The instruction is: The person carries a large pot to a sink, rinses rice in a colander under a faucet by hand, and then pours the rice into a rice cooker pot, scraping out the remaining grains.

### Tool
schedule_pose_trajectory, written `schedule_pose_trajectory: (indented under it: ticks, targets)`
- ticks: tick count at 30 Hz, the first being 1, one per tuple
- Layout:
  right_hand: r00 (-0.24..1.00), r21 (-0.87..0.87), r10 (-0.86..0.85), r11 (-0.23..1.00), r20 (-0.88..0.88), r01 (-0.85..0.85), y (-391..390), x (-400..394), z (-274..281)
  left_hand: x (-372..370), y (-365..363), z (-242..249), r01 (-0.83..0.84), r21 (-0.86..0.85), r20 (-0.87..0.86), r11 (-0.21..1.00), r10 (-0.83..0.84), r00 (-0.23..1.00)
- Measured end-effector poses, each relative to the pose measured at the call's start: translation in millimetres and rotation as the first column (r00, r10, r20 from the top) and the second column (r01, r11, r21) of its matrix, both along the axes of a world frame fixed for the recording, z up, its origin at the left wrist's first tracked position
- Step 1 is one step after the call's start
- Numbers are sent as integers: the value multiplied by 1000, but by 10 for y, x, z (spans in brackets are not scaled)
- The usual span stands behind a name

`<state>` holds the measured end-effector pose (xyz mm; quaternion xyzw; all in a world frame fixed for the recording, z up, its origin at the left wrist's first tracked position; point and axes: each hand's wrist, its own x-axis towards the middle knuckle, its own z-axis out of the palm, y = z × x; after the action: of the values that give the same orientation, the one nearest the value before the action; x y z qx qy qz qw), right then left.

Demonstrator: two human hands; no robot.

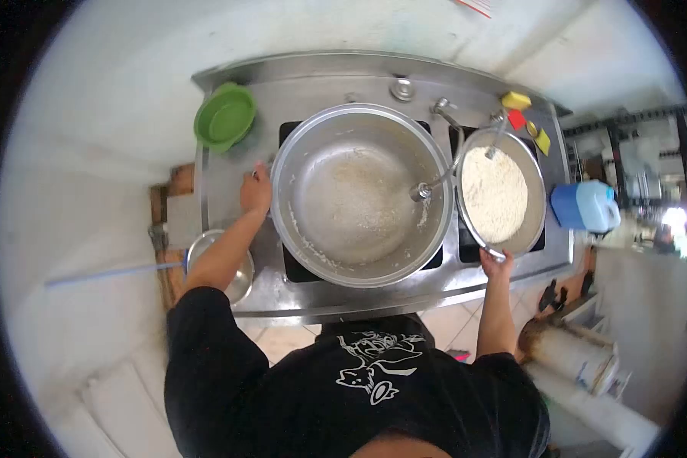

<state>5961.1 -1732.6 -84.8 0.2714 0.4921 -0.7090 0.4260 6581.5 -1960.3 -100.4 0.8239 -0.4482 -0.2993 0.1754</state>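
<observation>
Large pot and grain bowl side by side, a hand at each.

Metal pot (pixel 362 273): centre of steel counter (pixel 263 294), pale grains scattered over its floor and lower wall. Metal bowl (pixel 532 210): just right of the pot, heaped with white grain (pixel 496 195). Right hand (pixel 497 263): fingers closed on the bowl's near rim. Left hand (pixel 256 190): fingers curled in at the pot's left side; cannot tell whether they grip a handle. One faucet (pixel 420 191) reaches over the pot's right interior; a second spout (pixel 491 153) hangs over the grain. Farther out: green basin (pixel 227 117) at back left, second metal bowl (pixel 243 282) partly behind the left forearm, blue jug (pixel 584 207) at far right, yellow sponge (pixel 516 101) at back right.
</observation>
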Motion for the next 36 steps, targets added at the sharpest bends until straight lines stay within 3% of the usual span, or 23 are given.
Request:
schedule_pose_trajectory:
  ticks: [2,6,9,12,15,19,21,23,24,25,26,27,29,30,33,36]
  targets:
    - [998,14,-64,998,28,64,-22,20,-9,-128,-34,-21,-112,-35,57,993,114,992]
    - [1000,-8,21,1000,2,-21,48,-16,4,-191,-78,-165,-72,-111,16,991,74,997]
    - [998,-15,55,998,-41,-56,30,22,89,-65,-39,-289,52,-179,122,983,-31,992]
    - [999,-26,35,999,-18,-35,61,-31,152,-141,35,-238,47,-221,187,974,-5,982]
    - [995,31,62,998,-75,-60,102,-58,222,-400,199,-48,-7,-139,343,990,55,938]
    - [987,50,150,988,-51,-148,136,-139,241,-1051,430,35,214,-517,358,829,-18,934]
    - [979,58,198,979,-39,-196,129,-127,299,-1675,713,379,427,-462,351,778,-281,893]
    - [977,7,211,977,-18,-211,149,-196,266,-2386,1097,708,500,-526,90,688,-540,837]
    - [973,-30,229,973,30,-228,176,-259,221,-2690,1279,625,487,-625,-19,610,-635,772]
    - [969,-36,246,969,37,-245,206,-320,165,-2990,1418,766,565,-432,-205,703,-686,698]
    - [960,-72,263,964,99,-257,230,-377,115,-3312,1539,909,648,-226,-402,727,-676,618]
    - [947,-109,280,958,159,-265,248,-433,106,-3628,1693,251,668,-184,-580,721,-628,519]
    - [950,-145,268,958,159,-246,159,-346,350,-4164,1828,-173,591,-33,-826,806,-355,438]
    - [935,-169,311,944,168,-283,154,-329,422,-4433,1890,-376,549,65,-898,833,-191,397]
    - [900,-229,374,918,222,-325,61,-351,623,-4869,1765,-1024,440,-4,-911,898,-185,369]
    - [874,-235,465,873,143,-427,100,-410,560,-5140,1700,-1102,364,26,-937,931,-104,332]
